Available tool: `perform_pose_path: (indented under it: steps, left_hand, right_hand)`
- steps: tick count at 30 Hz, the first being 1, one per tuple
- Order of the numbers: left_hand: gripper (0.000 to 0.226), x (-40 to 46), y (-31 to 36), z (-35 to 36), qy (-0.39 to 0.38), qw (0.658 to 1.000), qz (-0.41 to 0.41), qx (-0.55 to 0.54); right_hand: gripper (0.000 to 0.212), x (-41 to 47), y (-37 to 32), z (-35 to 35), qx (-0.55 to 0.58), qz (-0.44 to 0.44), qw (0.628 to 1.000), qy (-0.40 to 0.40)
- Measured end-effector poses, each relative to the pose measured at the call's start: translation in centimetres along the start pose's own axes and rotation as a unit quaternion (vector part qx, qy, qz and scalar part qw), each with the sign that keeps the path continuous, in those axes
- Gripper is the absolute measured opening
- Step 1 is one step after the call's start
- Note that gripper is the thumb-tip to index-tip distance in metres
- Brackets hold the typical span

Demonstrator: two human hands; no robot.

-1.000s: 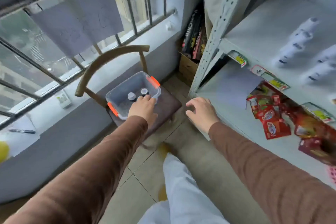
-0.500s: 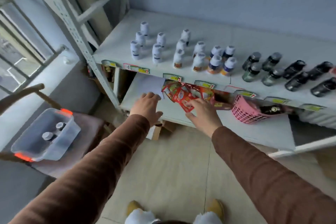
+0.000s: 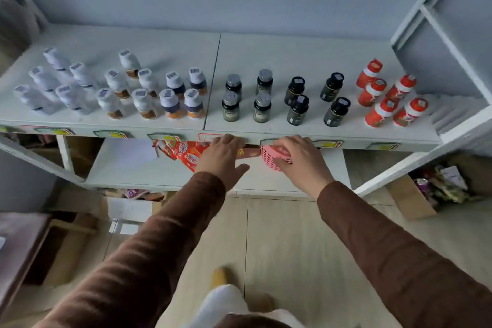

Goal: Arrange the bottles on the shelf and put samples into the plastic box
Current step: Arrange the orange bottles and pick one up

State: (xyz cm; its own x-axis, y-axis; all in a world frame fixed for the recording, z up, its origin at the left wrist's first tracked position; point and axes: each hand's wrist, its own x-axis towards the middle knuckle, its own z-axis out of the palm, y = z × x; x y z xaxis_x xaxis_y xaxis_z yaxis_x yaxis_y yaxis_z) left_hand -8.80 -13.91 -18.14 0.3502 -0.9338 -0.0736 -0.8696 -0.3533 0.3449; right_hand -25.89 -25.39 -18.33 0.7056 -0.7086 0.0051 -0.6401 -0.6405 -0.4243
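White shelving [image 3: 266, 128] ran along a pale wall, its top board carrying bottles in clusters: white ones [image 3: 114, 88] at the left, dark ones [image 3: 282, 98] in the middle, red ones [image 3: 386, 93] toward the right, with bare board behind them and a clear strip along the front edge. Below, the left hand [image 3: 226, 157] reached flat and relaxed over red packets [image 3: 186, 154] on the lower board. Just beside it, the right hand [image 3: 298, 157] gripped the rim of a pink basket [image 3: 271, 157] under the top board's lip. Floor [image 3: 279, 234] lay open before the shelving.
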Motion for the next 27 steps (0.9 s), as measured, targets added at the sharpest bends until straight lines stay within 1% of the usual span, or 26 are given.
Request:
perform_pose_path:
  steps: [3, 6, 11, 19, 22, 25, 27]
  left_hand:
    - [0.048, 4.1, 2.5, 0.1, 0.019, 1.000, 0.020, -0.010]
    - [0.049, 8.5, 5.3, 0.0, 0.037, 0.998, 0.047, -0.031]
    - [0.049, 14.4, 10.6, -0.2, 0.035, 0.994, 0.099, -0.043]
    - [0.049, 20.1, 17.2, 0.9, 0.045, 0.992, 0.117, -0.032]
    - [0.048, 21.0, 20.7, 2.2, 0.058, 0.991, 0.111, -0.041]
    - [0.049, 21.3, 24.2, 4.3, 0.069, 0.992, 0.088, -0.056]
    - [0.048, 21.4, 26.3, 5.8, 0.063, 0.993, 0.069, -0.067]
  right_hand:
    - [0.032, 2.6, 3.5, -2.1, 0.001, 0.012, 1.000, 0.015]
    - [0.033, 5.5, 6.4, -4.2, -0.007, 0.004, 1.000, 0.030]
    - [0.034, 8.6, 10.6, -8.1, -0.025, 0.015, 0.998, 0.054]
    - [0.029, 11.1, 19.9, -14.5, -0.057, 0.005, 0.997, 0.053]
    - [0.031, 11.5, 24.4, -16.3, -0.071, 0.001, 0.997, 0.014]
    - [0.041, 11.5, 28.4, -17.3, -0.075, -0.022, 0.994, -0.071]
    - [0.047, 11.3, 30.2, -17.2, -0.067, -0.045, 0.990, -0.114]
